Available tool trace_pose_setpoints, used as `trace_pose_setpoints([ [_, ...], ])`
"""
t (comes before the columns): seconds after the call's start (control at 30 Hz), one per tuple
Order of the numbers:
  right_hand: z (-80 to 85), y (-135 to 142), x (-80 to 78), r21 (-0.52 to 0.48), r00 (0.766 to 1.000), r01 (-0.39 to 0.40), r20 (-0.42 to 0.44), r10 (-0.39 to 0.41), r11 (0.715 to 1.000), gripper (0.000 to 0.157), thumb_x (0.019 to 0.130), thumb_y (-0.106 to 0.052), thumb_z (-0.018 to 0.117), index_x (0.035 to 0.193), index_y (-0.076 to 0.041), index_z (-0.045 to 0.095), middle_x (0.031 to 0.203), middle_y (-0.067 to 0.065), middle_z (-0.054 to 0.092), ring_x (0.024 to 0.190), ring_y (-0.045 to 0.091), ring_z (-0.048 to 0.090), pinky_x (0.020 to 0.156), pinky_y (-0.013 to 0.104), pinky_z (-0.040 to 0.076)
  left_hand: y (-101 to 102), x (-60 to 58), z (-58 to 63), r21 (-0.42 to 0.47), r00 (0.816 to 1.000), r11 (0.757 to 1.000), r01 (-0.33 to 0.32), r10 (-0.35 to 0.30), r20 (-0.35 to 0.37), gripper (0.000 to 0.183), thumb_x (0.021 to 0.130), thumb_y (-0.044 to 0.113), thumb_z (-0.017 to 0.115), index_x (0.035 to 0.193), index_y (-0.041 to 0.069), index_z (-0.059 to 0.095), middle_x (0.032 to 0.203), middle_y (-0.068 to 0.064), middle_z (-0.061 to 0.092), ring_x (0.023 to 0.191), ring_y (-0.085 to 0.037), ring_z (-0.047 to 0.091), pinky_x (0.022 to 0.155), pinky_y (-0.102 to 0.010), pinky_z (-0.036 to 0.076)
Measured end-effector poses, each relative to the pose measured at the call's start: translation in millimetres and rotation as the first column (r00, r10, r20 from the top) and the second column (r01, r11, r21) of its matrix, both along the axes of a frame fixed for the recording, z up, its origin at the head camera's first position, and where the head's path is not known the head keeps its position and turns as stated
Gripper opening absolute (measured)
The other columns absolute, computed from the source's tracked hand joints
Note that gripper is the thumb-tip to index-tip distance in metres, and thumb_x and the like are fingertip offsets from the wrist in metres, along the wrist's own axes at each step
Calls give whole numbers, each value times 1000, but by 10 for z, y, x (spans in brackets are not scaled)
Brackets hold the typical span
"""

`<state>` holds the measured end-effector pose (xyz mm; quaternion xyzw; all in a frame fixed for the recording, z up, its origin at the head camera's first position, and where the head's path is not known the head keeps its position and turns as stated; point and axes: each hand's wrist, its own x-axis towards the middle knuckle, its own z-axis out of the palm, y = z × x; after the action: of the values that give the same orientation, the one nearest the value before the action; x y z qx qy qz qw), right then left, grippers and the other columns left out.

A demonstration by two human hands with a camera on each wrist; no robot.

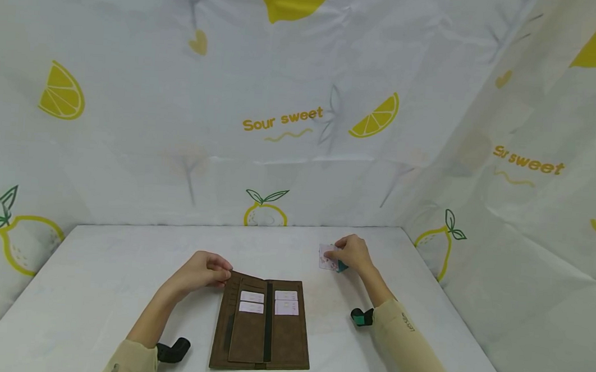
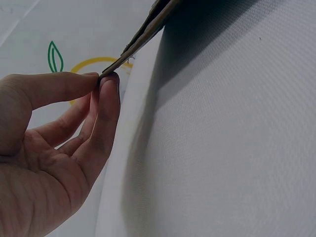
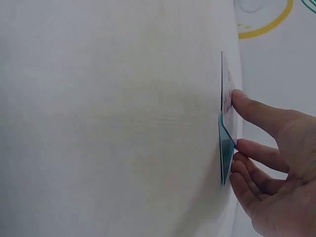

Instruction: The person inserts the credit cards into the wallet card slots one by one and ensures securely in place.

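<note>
The left hand pinches the wallet by its far left corner. At right, the right hand pinches a pale card overlapping a teal card.

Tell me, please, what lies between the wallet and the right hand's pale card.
In the head view, bare tabletop separates the wallet from the pale card.

The left grip holds a brown wallet, the right grip a pale card.
</note>
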<state>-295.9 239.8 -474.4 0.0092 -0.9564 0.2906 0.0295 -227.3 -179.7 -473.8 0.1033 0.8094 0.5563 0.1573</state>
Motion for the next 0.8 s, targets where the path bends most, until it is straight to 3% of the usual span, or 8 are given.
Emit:
trace_pose_setpoints([
  [0.23,-59,38,-21,-20,1000,19,-14,-19,1000,45,90,-28,90,113,9,77,108,24,77,94,29,69,84,43,61,-6,-7,-11,-6,1000,1000,6,-6,-7,21,100,7,74,114,-7,72,92,-8,75,81,-15,73,76,-29,66],
  [0.8,-95,166,-65,-207,999,36,4,-36,978,37,88,-19,92,108,5,72,92,12,69,82,19,60,70,25,49,-6,-12,-14,-9,1000,1000,-3,3,-9,21,99,6,73,115,-8,72,94,-9,76,82,-15,73,78,-30,66],
])
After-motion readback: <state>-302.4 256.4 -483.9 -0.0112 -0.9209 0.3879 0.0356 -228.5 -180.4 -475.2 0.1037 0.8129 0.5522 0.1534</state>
